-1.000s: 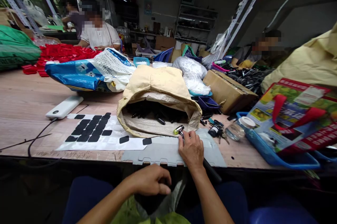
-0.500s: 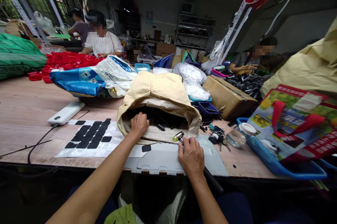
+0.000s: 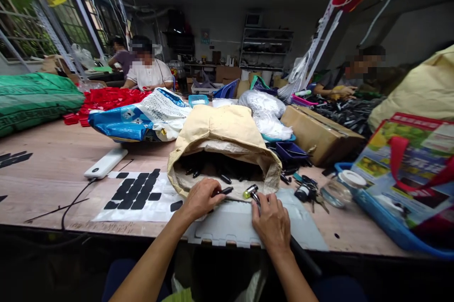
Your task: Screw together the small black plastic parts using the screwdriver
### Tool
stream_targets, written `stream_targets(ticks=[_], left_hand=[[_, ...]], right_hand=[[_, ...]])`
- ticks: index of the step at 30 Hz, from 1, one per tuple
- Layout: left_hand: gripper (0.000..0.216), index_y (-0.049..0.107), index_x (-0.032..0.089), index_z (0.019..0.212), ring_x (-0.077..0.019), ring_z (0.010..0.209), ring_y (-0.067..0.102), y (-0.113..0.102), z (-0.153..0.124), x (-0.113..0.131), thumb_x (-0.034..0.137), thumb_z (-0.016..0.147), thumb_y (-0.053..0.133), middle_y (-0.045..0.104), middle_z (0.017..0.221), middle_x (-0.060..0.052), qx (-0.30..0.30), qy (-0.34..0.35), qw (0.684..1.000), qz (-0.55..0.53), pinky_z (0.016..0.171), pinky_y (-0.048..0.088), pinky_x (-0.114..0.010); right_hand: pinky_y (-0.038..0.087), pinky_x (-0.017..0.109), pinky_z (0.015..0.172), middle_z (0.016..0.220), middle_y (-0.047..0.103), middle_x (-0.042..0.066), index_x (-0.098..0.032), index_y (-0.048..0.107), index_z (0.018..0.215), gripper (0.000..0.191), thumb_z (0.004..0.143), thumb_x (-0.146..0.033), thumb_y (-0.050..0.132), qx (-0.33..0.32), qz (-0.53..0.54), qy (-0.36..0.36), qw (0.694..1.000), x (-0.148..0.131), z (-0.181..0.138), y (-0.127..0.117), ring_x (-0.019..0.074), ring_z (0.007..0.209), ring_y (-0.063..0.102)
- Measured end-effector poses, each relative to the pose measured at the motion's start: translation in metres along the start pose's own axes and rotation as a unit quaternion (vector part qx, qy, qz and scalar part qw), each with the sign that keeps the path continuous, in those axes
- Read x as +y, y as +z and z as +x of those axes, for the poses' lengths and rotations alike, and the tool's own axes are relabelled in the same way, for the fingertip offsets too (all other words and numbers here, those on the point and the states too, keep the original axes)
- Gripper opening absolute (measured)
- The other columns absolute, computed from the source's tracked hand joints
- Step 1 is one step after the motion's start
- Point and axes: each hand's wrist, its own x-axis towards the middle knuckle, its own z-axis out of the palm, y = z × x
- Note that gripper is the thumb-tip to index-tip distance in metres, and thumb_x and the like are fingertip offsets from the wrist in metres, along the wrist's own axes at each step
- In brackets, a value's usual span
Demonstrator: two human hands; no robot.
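Note:
My left hand [image 3: 201, 198] is closed on a small black part [image 3: 224, 191], held just in front of the open mouth of a tan sack [image 3: 223, 143] that holds several more black parts. My right hand [image 3: 271, 220] grips a small hammer [image 3: 251, 192] with a yellow and metal head, its black handle running back under my wrist. Both hands rest over a grey mat [image 3: 241, 226] at the table's near edge.
A white sheet with black pads [image 3: 136, 191] and a white power bank [image 3: 105, 162] lie left. A blue-white bag [image 3: 138, 115], cardboard box [image 3: 321, 134], glass jar [image 3: 335, 191], keys [image 3: 307, 191] and blue basket [image 3: 390, 226] crowd the table. Other people sit at the far side.
My left hand came up from my lap, reached into the sack, and has drawn back out holding a black part. My right hand stayed on the hammer.

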Motion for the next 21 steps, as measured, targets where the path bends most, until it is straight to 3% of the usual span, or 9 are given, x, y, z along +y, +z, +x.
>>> stream_targets(ticks=[3, 8, 14, 17, 21], left_hand=[[0.014, 0.067, 0.022, 0.090, -0.0216, 0.091, 0.058, 0.011, -0.004, 0.006, 0.036, 0.087, 0.070, 0.068, 0.089, -0.002, -0.046, 0.049, 0.997, -0.029, 0.079, 0.042, -0.031], [0.017, 0.071, 0.022, 0.093, -0.0209, 0.090, 0.056, 0.029, -0.001, 0.000, 0.035, 0.083, 0.074, 0.066, 0.087, -0.002, -0.005, 0.055, 0.996, -0.067, 0.080, 0.041, -0.032], [0.017, 0.074, 0.023, 0.093, -0.0210, 0.092, 0.055, 0.034, -0.003, -0.005, 0.030, 0.078, 0.077, 0.067, 0.089, -0.001, 0.017, 0.061, 0.994, -0.091, 0.082, 0.042, -0.033], [0.016, 0.074, 0.023, 0.093, -0.0213, 0.092, 0.055, 0.033, -0.004, -0.005, 0.029, 0.078, 0.077, 0.069, 0.088, -0.001, 0.016, 0.067, 0.993, -0.096, 0.083, 0.041, -0.033], [0.016, 0.077, 0.025, 0.094, -0.0221, 0.093, 0.055, 0.033, -0.003, -0.006, 0.032, 0.079, 0.078, 0.070, 0.089, -0.001, 0.007, 0.063, 0.993, -0.101, 0.084, 0.041, -0.034]], right_hand=[[0.034, 0.033, 0.076, 0.098, 0.061, 0.007, -0.020, 0.067, 0.113, 0.020, 0.096, -0.030, 0.060, -0.015, 0.008, 0.011, 1.000, -0.002, -0.001, -0.003, 0.0237, 0.092, 0.054], [0.035, 0.034, 0.078, 0.098, 0.064, 0.008, -0.019, 0.068, 0.112, 0.020, 0.093, -0.023, 0.063, -0.026, 0.032, 0.025, 0.999, -0.002, 0.000, -0.005, 0.0240, 0.092, 0.055], [0.042, 0.034, 0.081, 0.102, 0.068, 0.008, -0.019, 0.070, 0.115, 0.027, 0.091, -0.014, 0.058, -0.066, 0.111, 0.046, 0.991, 0.010, 0.006, -0.006, 0.0240, 0.095, 0.062], [0.047, 0.033, 0.082, 0.108, 0.070, 0.008, -0.020, 0.068, 0.121, 0.031, 0.096, -0.018, 0.051, -0.044, 0.173, 0.058, 0.982, 0.010, 0.003, -0.011, 0.0235, 0.098, 0.065], [0.051, 0.032, 0.091, 0.116, 0.070, 0.009, -0.020, 0.066, 0.125, 0.033, 0.102, -0.026, 0.043, -0.012, 0.284, 0.020, 0.959, -0.003, -0.005, -0.022, 0.0219, 0.106, 0.067]])
